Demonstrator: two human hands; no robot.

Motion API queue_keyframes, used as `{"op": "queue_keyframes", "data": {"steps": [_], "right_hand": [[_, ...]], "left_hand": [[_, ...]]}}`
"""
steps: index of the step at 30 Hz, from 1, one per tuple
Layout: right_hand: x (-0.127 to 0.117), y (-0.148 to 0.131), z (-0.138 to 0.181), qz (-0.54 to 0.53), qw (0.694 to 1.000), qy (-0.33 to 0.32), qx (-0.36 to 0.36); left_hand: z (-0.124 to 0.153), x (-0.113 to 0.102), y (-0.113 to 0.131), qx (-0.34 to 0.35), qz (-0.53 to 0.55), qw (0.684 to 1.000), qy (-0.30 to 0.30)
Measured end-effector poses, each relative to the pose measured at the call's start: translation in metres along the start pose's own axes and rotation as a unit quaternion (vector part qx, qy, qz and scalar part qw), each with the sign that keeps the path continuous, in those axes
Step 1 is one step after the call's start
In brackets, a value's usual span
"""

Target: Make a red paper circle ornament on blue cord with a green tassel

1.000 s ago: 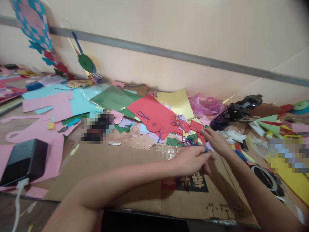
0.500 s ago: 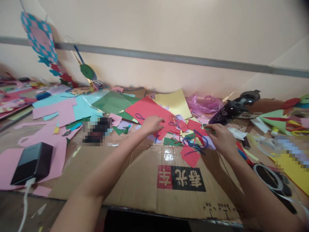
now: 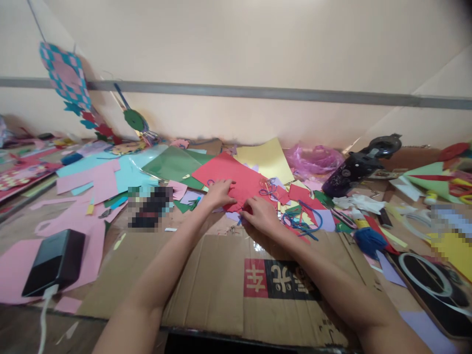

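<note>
Over the front of a large red paper sheet (image 3: pixel 236 172), my left hand (image 3: pixel 220 193) is open, its fingers apart and pointing right. Close beside it, my right hand (image 3: pixel 260 215) has its fingers drawn together low over paper scraps at the sheet's near edge. Whatever lies between those fingers is too small or hidden to make out. A blue cord (image 3: pixel 313 227) lies in loops among red, purple and green scraps, right of my right hand. Under both forearms is a flat cardboard piece (image 3: pixel 206 285) with printed characters.
A black power bank (image 3: pixel 55 263) with a white cable sits at left on pink paper (image 3: pixel 14 260). Green (image 3: pixel 171 164) and yellow sheets (image 3: pixel 265 160) lie behind the red one. A dark bottle (image 3: pixel 348 172), a blue bundle (image 3: pixel 369 241) and a phone (image 3: pixel 424 290) are at right.
My right hand has moved left from the blue cord and scraps to beside my left hand. My left hand has shifted slightly left and down. The view has tilted up a little.
</note>
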State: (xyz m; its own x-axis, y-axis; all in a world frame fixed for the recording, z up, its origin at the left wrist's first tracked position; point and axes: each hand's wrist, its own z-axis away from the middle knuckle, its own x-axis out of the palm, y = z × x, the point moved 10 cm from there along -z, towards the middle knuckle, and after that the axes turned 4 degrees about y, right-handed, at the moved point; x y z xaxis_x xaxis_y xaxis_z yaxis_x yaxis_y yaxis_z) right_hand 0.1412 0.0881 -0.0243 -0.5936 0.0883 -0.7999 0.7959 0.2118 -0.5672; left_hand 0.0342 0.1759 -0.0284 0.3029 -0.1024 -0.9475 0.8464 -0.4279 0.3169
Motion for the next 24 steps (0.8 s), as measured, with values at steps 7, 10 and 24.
{"op": "queue_keyframes", "data": {"steps": [7, 10, 24], "right_hand": [[0.000, 0.007, 0.000, 0.024, 1.000, -0.012, 0.016], [-0.006, 0.011, 0.000, -0.050, 0.998, 0.013, 0.037], [-0.008, 0.007, 0.006, -0.469, 0.880, 0.007, 0.076]], "left_hand": [[0.008, -0.031, 0.002, -0.006, 0.193, 0.979, 0.060], [0.017, -0.044, 0.005, -0.020, 0.317, 0.947, 0.053], [0.071, -0.044, 0.024, -0.061, 0.522, 0.850, 0.025]]}}
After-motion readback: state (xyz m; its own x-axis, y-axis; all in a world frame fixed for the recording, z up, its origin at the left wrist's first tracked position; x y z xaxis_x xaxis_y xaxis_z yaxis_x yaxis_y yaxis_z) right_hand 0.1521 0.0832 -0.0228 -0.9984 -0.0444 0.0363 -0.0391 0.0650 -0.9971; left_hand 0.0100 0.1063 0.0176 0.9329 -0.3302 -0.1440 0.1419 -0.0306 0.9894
